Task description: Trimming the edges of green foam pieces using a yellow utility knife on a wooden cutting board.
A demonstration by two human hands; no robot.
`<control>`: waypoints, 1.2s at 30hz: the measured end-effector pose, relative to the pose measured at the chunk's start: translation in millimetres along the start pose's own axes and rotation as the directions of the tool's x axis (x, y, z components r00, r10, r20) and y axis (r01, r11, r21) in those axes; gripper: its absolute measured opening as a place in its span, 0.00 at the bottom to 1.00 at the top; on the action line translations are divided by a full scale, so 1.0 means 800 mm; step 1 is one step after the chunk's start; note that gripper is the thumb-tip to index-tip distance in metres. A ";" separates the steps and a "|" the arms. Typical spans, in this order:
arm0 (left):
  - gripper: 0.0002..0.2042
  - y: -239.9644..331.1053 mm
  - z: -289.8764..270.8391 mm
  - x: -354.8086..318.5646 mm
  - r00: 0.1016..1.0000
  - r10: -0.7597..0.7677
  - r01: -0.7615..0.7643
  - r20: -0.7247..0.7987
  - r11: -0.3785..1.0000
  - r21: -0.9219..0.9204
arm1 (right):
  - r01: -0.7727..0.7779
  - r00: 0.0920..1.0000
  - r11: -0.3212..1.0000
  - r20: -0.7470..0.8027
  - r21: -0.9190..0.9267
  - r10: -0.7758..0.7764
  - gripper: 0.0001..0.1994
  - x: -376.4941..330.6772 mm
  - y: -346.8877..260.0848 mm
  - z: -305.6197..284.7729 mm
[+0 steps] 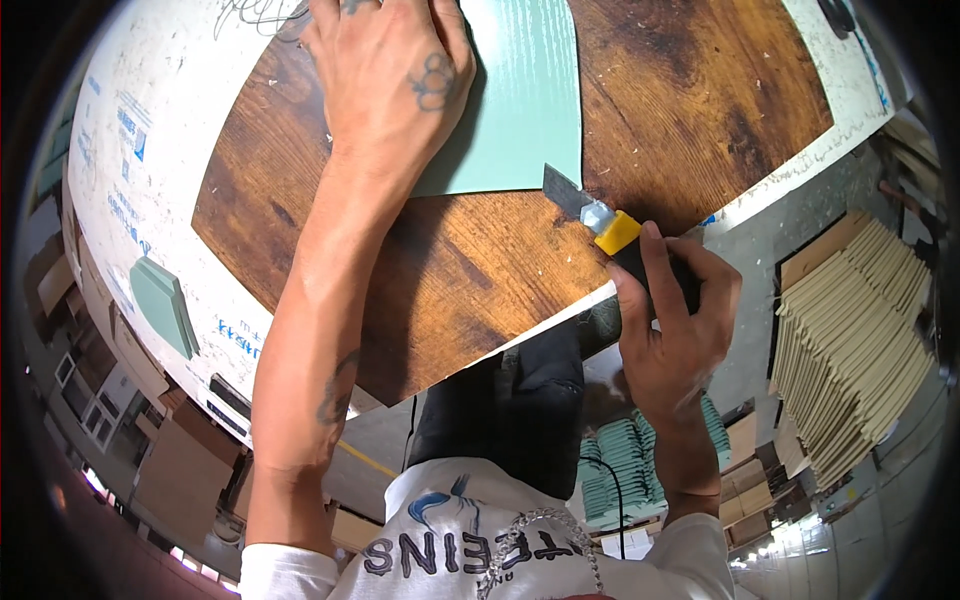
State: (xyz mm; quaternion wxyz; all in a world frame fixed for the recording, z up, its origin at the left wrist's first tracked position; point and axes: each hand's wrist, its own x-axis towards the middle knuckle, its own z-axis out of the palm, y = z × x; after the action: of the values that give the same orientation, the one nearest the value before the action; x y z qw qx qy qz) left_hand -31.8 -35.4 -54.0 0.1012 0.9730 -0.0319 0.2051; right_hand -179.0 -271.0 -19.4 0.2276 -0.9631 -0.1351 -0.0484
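Closest to us is the white shirt (430, 510), with a silver chain (542, 514) over it. Beyond, our left hand (398, 90) rests palm down on the mint-green panel (525, 100) — presumably to steady it on the wood-grain board (690, 100); its fingertips are out of view, so we cannot tell whether they grip. Our right hand (683, 325) is closed around a utility knife (598, 216) at the panel's near right corner — behind the yellow collar (619, 233), likely to keep skin off the blade (564, 190).
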 end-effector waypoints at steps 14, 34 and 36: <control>0.18 -0.003 0.003 0.001 0.999 -0.017 0.018 0.033 0.999 -0.032 | 0.091 0.994 0.996 -0.050 -0.025 -0.092 0.23 0.041 0.014 0.018; 0.20 -0.002 0.001 0.001 0.999 0.007 -0.007 0.041 1.000 0.007 | 0.205 0.972 0.977 -0.110 -0.053 -0.210 0.17 0.186 0.044 0.031; 0.21 -0.009 -0.001 0.002 0.998 0.063 -0.060 0.032 0.995 -0.079 | 0.225 0.968 0.974 -0.110 -0.033 -0.227 0.15 0.188 0.045 0.027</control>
State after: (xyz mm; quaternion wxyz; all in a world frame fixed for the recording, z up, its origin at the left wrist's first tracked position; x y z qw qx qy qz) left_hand -29.7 -28.6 -54.1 0.1321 0.9703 -0.0713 0.1898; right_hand -24.2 -256.2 -30.5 0.2184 -0.9394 -0.2302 -0.1298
